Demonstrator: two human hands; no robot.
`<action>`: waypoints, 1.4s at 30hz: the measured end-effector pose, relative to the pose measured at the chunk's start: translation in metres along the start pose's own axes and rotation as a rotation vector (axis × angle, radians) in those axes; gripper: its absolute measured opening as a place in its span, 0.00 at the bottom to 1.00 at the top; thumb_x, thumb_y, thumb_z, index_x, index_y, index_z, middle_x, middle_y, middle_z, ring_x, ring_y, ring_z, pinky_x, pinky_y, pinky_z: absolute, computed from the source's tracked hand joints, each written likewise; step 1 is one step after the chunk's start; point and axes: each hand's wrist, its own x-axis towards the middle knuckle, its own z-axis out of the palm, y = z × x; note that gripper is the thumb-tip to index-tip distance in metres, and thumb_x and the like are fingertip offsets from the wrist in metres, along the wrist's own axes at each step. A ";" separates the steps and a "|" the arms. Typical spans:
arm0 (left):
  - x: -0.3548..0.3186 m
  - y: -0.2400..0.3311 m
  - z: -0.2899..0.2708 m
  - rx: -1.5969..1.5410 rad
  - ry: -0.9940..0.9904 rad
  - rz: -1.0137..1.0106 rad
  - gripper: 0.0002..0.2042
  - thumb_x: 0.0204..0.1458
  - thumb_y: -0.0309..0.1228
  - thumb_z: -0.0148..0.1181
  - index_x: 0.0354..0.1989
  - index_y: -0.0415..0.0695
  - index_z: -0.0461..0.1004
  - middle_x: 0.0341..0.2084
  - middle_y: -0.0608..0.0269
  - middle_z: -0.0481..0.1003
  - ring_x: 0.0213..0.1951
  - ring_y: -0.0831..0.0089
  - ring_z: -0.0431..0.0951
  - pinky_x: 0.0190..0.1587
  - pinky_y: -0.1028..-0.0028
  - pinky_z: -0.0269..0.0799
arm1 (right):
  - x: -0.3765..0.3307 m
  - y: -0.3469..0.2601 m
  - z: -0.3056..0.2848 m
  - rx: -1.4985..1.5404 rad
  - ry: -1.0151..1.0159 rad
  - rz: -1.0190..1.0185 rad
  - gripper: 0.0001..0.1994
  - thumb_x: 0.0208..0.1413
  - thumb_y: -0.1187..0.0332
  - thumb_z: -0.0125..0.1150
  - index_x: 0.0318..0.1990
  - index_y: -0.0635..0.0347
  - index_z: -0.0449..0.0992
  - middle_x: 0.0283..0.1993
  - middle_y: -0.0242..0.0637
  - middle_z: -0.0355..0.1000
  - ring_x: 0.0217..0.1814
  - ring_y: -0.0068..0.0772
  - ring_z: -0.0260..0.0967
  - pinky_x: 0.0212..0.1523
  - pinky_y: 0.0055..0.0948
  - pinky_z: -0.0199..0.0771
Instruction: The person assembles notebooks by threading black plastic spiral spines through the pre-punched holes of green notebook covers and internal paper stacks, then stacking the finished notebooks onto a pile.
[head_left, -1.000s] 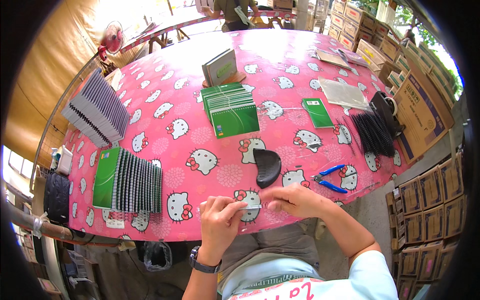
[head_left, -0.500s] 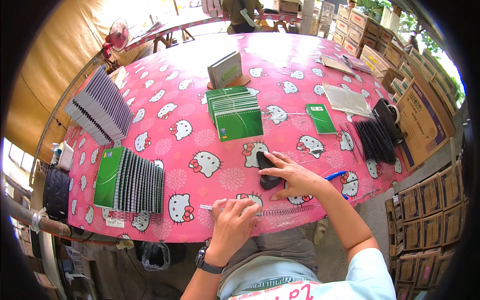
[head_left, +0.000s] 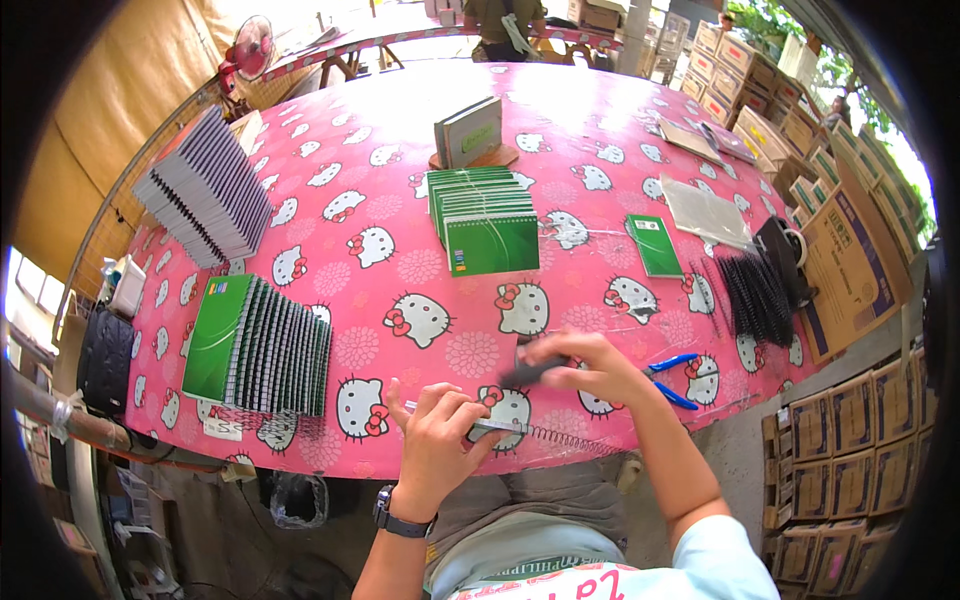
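My left hand (head_left: pixel 437 425), closed and with a dark watch on its wrist, holds down a narrow grey-green piece (head_left: pixel 497 427) near the table's front edge. A thin wire spiral coil (head_left: pixel 575 440) runs right from that piece. What the fingers cover cannot be made out. Closed around a dark oblong object (head_left: pixel 532 373), my right hand (head_left: pixel 590 365) is just above and right of the left; motion blurs the object. Blue-handled pliers (head_left: pixel 673 382) lie to the right of my right hand.
Stacks of green spiral notebooks stand at left (head_left: pixel 265 345) and centre (head_left: pixel 487 225). Another tall notebook stack (head_left: pixel 205 190) is at far left. A green notebook (head_left: pixel 655 246), a clear plastic sheet (head_left: pixel 705 212) and black spiral coils (head_left: pixel 755 300) lie right. Cardboard boxes (head_left: pixel 855 255) border the table.
My right hand has closed on the dark object and lifted it, moving nearer my left hand. The grey-green piece now shows beside my left hand, and the pliers are uncovered.
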 end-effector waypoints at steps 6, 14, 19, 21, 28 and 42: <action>0.001 -0.002 0.007 -0.064 0.068 0.041 0.14 0.31 0.41 0.73 0.24 0.52 0.76 0.25 0.74 0.73 0.41 0.71 0.71 0.62 0.49 0.39 | -0.023 -0.029 0.012 -0.214 0.041 0.099 0.17 0.46 0.56 0.66 0.35 0.63 0.80 0.46 0.41 0.77 0.51 0.38 0.70 0.57 0.38 0.60; 0.000 -0.010 0.002 -0.320 0.267 0.019 0.30 0.29 0.37 0.77 0.45 0.47 0.70 0.34 0.67 0.73 0.41 0.69 0.72 0.54 0.61 0.61 | -0.019 -0.036 0.010 -0.085 0.068 0.107 0.17 0.42 0.58 0.70 0.37 0.60 0.80 0.45 0.39 0.77 0.52 0.35 0.68 0.57 0.36 0.60; -0.026 -0.040 0.023 -1.134 0.115 -0.384 0.38 0.38 0.23 0.73 0.58 0.45 0.58 0.41 0.64 0.68 0.40 0.75 0.71 0.43 0.74 0.70 | -0.005 -0.042 0.023 -0.149 -0.089 0.088 0.19 0.43 0.57 0.70 0.38 0.62 0.80 0.47 0.42 0.76 0.53 0.37 0.68 0.57 0.37 0.60; -0.033 -0.049 0.034 -0.936 0.110 -0.325 0.26 0.43 0.24 0.69 0.50 0.42 0.62 0.34 0.63 0.69 0.34 0.72 0.74 0.37 0.73 0.72 | -0.004 -0.032 0.019 -0.197 0.019 0.125 0.18 0.43 0.58 0.70 0.38 0.62 0.80 0.46 0.41 0.77 0.52 0.37 0.69 0.56 0.37 0.61; -0.035 -0.051 0.035 -0.898 0.107 -0.181 0.15 0.48 0.22 0.64 0.39 0.42 0.63 0.31 0.63 0.70 0.35 0.73 0.73 0.37 0.73 0.70 | 0.014 -0.034 0.019 -0.132 -0.055 0.126 0.16 0.44 0.59 0.69 0.36 0.62 0.81 0.44 0.40 0.77 0.52 0.34 0.69 0.56 0.37 0.62; -0.036 -0.050 0.032 -0.857 0.052 -0.222 0.16 0.47 0.20 0.64 0.40 0.44 0.64 0.32 0.64 0.68 0.36 0.75 0.71 0.39 0.74 0.69 | 0.020 -0.033 0.031 -0.348 -0.013 0.081 0.20 0.42 0.58 0.72 0.42 0.60 0.79 0.51 0.38 0.75 0.59 0.42 0.64 0.60 0.42 0.60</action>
